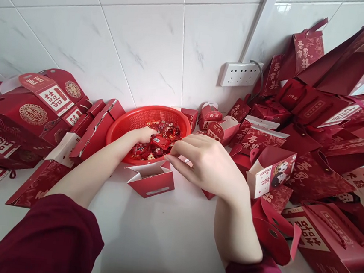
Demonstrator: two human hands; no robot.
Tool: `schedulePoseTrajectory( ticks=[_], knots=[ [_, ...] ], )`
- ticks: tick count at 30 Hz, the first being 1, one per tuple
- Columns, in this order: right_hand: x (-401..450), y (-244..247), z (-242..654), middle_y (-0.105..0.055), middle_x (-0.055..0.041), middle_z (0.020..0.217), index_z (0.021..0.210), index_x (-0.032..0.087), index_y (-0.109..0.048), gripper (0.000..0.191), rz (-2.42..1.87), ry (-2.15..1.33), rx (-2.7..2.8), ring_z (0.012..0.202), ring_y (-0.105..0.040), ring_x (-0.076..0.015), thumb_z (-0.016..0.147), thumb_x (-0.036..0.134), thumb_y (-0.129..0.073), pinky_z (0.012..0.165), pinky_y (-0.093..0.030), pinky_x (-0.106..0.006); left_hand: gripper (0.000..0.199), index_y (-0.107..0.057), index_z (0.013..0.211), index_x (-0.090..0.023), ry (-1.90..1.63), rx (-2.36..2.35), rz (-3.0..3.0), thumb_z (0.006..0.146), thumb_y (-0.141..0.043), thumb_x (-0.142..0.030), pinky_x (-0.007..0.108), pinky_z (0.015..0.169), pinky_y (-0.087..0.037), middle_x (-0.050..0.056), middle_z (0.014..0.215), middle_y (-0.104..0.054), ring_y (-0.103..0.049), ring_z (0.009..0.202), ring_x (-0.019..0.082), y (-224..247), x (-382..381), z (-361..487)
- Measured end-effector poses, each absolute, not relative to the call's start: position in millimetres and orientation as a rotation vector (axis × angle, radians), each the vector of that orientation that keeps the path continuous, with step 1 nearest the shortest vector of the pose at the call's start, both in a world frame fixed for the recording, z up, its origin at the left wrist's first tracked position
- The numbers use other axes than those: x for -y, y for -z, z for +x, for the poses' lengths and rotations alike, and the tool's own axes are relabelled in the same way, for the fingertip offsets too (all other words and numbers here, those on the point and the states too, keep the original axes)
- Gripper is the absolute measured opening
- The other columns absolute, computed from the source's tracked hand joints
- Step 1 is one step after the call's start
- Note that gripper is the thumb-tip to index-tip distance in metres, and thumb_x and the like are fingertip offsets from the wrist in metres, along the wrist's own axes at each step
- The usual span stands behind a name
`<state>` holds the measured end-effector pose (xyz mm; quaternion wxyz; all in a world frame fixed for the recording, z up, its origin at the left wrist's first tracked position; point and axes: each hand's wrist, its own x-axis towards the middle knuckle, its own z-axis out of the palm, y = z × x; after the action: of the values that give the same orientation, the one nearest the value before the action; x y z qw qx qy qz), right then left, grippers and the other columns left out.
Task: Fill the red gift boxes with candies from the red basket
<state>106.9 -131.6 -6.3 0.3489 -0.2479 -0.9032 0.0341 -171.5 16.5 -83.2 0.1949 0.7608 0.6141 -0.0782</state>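
- While the left hand (146, 135) is down among the wrapped sweets (161, 142), the step in hand looks like picking some out of the red basket (114, 131).
- The left hand's fingertips are buried in the sweets, so I cannot tell whether they grip any or lie loose.
- The right hand (196, 155) hangs bent at the wrist, fingers curled and thumb out, just beside the basket's near rim; whether anything is pinched there I cannot tell.
- The open box (150, 188) stands on the table (159, 237) between the hands and a little nearer the body, its mouth up and its inside only partly visible.
- The basket lies under the left hand, beyond the open box, with the sweets heaped in it.
- As I judge it, carrying sweets to the open box would call for a firm pinch, a lift over the near rim and a short move back toward the body.
- The right hand is well placed to steady the box, whose light card could tip.
- More red boxes stand left of the left hand (32, 113) and right of the right hand (270, 173).
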Motion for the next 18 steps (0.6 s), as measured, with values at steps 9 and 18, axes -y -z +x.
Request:
schedulePoseTrajectory(
  ticks=[9,18],
  knots=[
    [129,9,110,-0.063,-0.0034,0.076,0.086,0.017,-0.061,0.020,-0.751,-0.165,2.337,0.071,-0.054,-0.0167,0.099,0.027,-0.050,0.069,-0.039,-0.029,0.022,-0.066,0.070,-0.014,-0.061,-1.835,2.093,0.079,-0.075,-0.032,0.029,0.064,-0.051,0.005,0.070,-0.068,-0.065,0.068,0.019,47,8,-185],
    [129,12,92,-0.069,-0.0052,0.095,0.108,0.017,-0.061,0.018,-0.856,-0.432,2.224,0.083,-0.063,-0.0181,0.098,0.030,-0.054,0.073,-0.045,-0.029,0.030,-0.070,0.092,-0.019,-1.411,-1.463,1.533,0.070,-0.082,-0.035,0.025,0.065,-0.059,0.003,0.080,-0.075,-0.071,0.071,0.017,19,141,-170]
  ],
)
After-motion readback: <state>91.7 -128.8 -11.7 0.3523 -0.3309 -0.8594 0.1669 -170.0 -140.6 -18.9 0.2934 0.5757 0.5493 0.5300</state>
